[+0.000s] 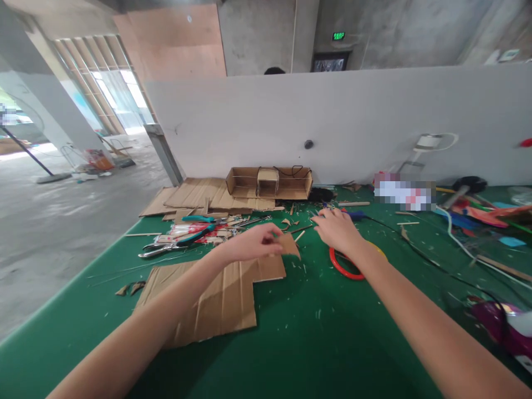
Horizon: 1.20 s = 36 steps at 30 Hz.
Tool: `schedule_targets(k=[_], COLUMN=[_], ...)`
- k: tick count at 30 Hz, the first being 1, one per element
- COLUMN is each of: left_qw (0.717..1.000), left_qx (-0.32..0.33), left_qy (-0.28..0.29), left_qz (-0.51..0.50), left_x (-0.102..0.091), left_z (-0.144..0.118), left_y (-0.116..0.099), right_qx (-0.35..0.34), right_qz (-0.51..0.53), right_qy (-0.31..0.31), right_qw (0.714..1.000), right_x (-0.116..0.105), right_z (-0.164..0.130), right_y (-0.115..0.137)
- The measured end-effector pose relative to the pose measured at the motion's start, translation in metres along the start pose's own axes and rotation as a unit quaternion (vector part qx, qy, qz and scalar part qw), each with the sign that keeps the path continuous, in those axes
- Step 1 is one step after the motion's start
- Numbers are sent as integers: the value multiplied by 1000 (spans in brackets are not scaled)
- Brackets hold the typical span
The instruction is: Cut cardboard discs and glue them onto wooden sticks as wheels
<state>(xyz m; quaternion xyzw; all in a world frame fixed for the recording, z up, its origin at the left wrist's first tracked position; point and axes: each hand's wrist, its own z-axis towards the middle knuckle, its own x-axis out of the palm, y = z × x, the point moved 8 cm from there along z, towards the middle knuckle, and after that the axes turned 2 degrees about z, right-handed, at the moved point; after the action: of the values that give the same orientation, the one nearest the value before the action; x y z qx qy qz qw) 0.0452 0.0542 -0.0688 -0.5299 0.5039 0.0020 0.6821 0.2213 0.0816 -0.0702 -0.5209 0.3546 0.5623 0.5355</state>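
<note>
Between the thumb and fingers of my left hand (266, 241) is a small cardboard piece (291, 245), above a larger cut cardboard sheet (224, 302). My right hand (334, 228) is farther right, fingers bent down around something small, mostly hidden, with a thin greyish tip showing at the fingertips. Just beside those fingers lies a blue tool (354, 215) with a black cord. A red ring (344, 269) and a yellow one (379, 251) show beneath my right wrist. Behind both hands, an open cardboard box structure (245, 180) stands against the partition.
Teal-handled pliers (195, 237) lie left among sticks and wires. Flat cardboard (199, 194) is stacked at the back left. A purple object (494, 324) sits at the right edge. Scraps litter the green tabletop (316, 343); a white partition (353, 116) rises behind.
</note>
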Motion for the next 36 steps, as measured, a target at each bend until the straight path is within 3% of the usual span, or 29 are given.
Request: schedule_targets(k=[1,3,5,7,10,14,15,18,22,24,27,30,33,36], left_qw=[999,997,992,977,950,934,934,937,936,931,927,925,922,920], left_qx=[15,33,61,73,78,86,83,91,97,93,89,91,100,104], left_qy=[39,65,40,-36,-145,-193,-195,-176,-146,-133,-121,-120,-113,-113], left_qz=[-15,15,105,195,266,287,288,287,304,327,345,348,356,359], left_x=[12,31,45,50,47,39,37,41,50,54,56,55,57,58], left_z=[-3,-6,-4,1,1,-5,-6,-5,-2,0,1,0,0,0], left_y=[-9,-21,-29,-31,-30,-24,-22,-19,-20,-20,-19,-20,-21,-21], right_qx=[-13,-22,-30,-39,-30,30,47,77,100,93,87,140,129,106], right_qz=[5,15,27,45,87,143,204,338,529,654,810,870,896,909], right_qy=[7,11,6,1,-11,-74,-126,-220,-189,-150,-86,-144,-153,-107], right_qw=[1000,1000,999,998,996,987,970,912,821,736,573,451,397,387], right_x=[7,20,26,25,11,-30,-45,-72,-58,-40,-17,-14,-26,-28], right_z=[9,23,30,31,25,8,1,-17,-27,-27,-26,-28,-24,-23], right_y=[4,7,6,1,-14,-41,-48,-61,-56,-43,-16,-11,2,26])
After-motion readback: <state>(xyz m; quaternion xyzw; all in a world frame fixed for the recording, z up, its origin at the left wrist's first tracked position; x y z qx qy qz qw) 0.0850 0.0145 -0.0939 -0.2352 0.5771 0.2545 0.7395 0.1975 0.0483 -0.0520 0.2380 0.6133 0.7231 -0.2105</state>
